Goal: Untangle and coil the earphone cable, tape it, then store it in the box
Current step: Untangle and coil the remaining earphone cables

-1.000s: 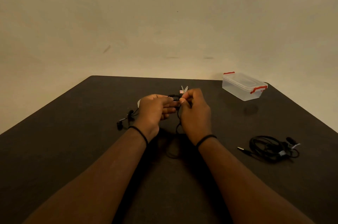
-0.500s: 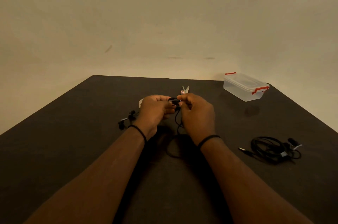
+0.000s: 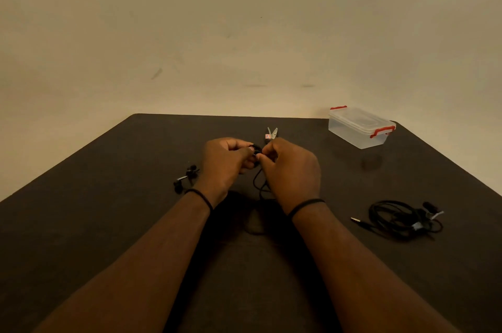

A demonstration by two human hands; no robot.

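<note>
Two bare forearms enter from the bottom edge, no sleeves in view. Left hand (image 3: 226,163): thin black cord-like band (image 3: 202,198) around the wrist. Right hand (image 3: 292,169): a matching thin black band (image 3: 305,206) around its wrist (material cannot be told, looks like elastic or thread). Fingers carry no visible rings.

Dim, warm yellowish light; soft shadows pool on the dark table (image 3: 108,224) beneath the forearms, with wide-angle bending at the edges.
</note>
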